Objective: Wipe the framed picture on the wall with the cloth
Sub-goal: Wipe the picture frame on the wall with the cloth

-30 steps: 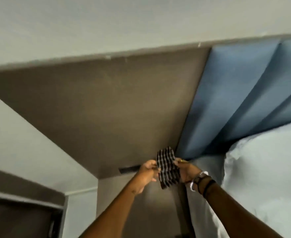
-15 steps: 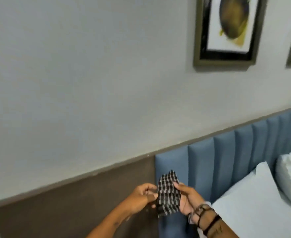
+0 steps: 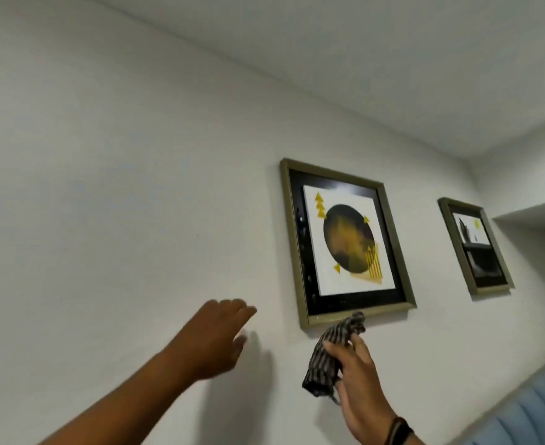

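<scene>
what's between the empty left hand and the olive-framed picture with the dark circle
Only bare white wall lies between the left hand and the olive-framed picture, as the head view shows.

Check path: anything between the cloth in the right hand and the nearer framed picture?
Nothing visible. The right hand holds the checked cloth just under the framed picture, its top end at the frame's bottom rail. The left hand is off to the side against the bare wall.

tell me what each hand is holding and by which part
The right hand grips the cloth around its bunched middle, both ends free. The left hand holds nothing.
</scene>
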Demonstrator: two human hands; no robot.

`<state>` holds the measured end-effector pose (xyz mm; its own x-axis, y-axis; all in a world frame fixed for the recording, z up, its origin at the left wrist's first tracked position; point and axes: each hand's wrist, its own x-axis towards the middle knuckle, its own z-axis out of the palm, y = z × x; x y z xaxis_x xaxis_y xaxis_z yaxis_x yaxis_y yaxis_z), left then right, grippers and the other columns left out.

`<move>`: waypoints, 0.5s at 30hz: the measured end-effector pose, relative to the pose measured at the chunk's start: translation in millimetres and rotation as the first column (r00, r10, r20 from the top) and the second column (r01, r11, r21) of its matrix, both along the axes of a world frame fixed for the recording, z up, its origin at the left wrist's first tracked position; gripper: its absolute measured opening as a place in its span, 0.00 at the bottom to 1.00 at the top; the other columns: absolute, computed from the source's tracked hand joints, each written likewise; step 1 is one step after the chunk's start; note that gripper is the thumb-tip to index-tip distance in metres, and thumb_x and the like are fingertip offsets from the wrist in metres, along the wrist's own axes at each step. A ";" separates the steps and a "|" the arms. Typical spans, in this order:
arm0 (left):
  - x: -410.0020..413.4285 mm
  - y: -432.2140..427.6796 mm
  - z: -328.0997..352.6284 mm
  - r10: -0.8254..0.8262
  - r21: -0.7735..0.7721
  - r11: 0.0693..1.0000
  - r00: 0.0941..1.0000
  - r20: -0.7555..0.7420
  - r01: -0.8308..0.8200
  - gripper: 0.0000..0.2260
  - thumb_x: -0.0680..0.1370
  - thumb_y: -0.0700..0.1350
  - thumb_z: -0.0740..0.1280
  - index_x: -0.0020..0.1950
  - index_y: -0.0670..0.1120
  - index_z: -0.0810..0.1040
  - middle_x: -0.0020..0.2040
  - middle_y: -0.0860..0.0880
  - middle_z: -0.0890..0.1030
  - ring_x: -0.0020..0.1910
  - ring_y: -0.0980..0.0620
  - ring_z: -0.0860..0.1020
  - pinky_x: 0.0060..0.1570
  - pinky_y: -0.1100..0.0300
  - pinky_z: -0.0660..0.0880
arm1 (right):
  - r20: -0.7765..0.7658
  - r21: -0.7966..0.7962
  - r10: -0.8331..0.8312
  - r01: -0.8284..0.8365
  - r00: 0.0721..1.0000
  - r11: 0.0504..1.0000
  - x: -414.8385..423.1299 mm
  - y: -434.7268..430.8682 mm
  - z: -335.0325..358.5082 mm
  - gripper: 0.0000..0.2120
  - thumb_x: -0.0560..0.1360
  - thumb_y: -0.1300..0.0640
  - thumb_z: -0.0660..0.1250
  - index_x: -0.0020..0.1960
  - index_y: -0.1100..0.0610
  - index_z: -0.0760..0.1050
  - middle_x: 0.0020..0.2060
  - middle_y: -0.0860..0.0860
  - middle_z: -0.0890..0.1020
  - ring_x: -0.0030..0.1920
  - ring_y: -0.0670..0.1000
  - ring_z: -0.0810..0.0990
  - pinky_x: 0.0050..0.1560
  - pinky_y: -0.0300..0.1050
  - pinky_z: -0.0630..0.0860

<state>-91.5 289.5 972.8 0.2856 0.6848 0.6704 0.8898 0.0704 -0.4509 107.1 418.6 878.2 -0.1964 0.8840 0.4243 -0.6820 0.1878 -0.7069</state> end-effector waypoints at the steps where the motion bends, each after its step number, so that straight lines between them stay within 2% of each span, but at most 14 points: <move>1: 4.6 10.6 23.4 0.040 0.030 0.999 0.997 -0.059 -0.038 0.24 0.78 0.52 0.58 0.75 0.50 0.63 0.74 0.50 0.68 0.72 0.49 0.67 0.71 0.55 0.60 | 0.026 0.062 -0.064 0.063 0.998 0.996 -4.0 6.5 19.0 0.32 0.74 0.64 0.69 0.74 0.53 0.61 0.65 0.56 0.76 0.61 0.58 0.76 0.65 0.58 0.72; 4: 23.0 45.7 85.3 0.153 0.121 0.983 0.976 -0.157 -0.135 0.26 0.78 0.49 0.58 0.76 0.48 0.59 0.76 0.47 0.63 0.75 0.48 0.61 0.74 0.51 0.54 | 0.051 0.236 -0.214 0.196 0.976 0.952 -17.5 30.9 71.4 0.40 0.74 0.62 0.69 0.78 0.50 0.50 0.72 0.51 0.67 0.64 0.50 0.69 0.64 0.49 0.68; 6: 35.7 69.4 118.6 0.232 0.168 0.965 0.950 -0.207 -0.199 0.28 0.78 0.48 0.59 0.77 0.47 0.56 0.78 0.45 0.60 0.77 0.47 0.58 0.75 0.49 0.52 | 0.065 0.315 -0.286 0.252 0.956 0.915 -27.1 46.2 101.2 0.41 0.74 0.61 0.68 0.78 0.49 0.48 0.73 0.50 0.64 0.64 0.48 0.67 0.64 0.46 0.66; 9: 56.1 102.3 156.6 0.339 0.185 0.937 0.902 -0.267 -0.297 0.32 0.77 0.46 0.60 0.78 0.46 0.50 0.80 0.43 0.54 0.79 0.46 0.53 0.76 0.46 0.49 | 0.099 0.430 -0.448 0.368 0.888 0.824 -42.0 64.8 140.3 0.41 0.72 0.59 0.68 0.78 0.51 0.48 0.76 0.50 0.60 0.72 0.52 0.65 0.67 0.44 0.62; 10: 63.3 111.6 167.4 0.366 0.186 0.928 0.884 -0.292 -0.323 0.34 0.76 0.45 0.61 0.79 0.45 0.49 0.80 0.43 0.53 0.79 0.46 0.51 0.77 0.46 0.48 | 0.110 0.472 -0.507 0.404 0.855 0.784 -47.1 70.6 151.9 0.41 0.72 0.59 0.67 0.78 0.52 0.49 0.76 0.51 0.58 0.73 0.54 0.63 0.70 0.45 0.61; 13: 82.9 136.1 196.7 0.435 0.193 0.900 0.836 -0.335 -0.391 0.36 0.75 0.44 0.61 0.79 0.43 0.46 0.80 0.43 0.51 0.79 0.47 0.49 0.77 0.46 0.46 | 0.186 0.595 -0.644 0.436 0.742 0.675 -63.4 86.5 181.7 0.41 0.71 0.58 0.66 0.78 0.59 0.47 0.78 0.57 0.52 0.76 0.60 0.55 0.75 0.56 0.56; 15: 89.7 151.6 210.1 0.492 0.200 0.871 0.795 -0.355 -0.450 0.35 0.76 0.43 0.59 0.79 0.42 0.45 0.81 0.42 0.48 0.80 0.47 0.47 0.77 0.45 0.46 | 0.264 0.633 -0.677 0.406 0.686 0.659 -77.8 93.8 194.2 0.41 0.73 0.55 0.64 0.77 0.62 0.44 0.78 0.59 0.46 0.77 0.62 0.47 0.77 0.57 0.49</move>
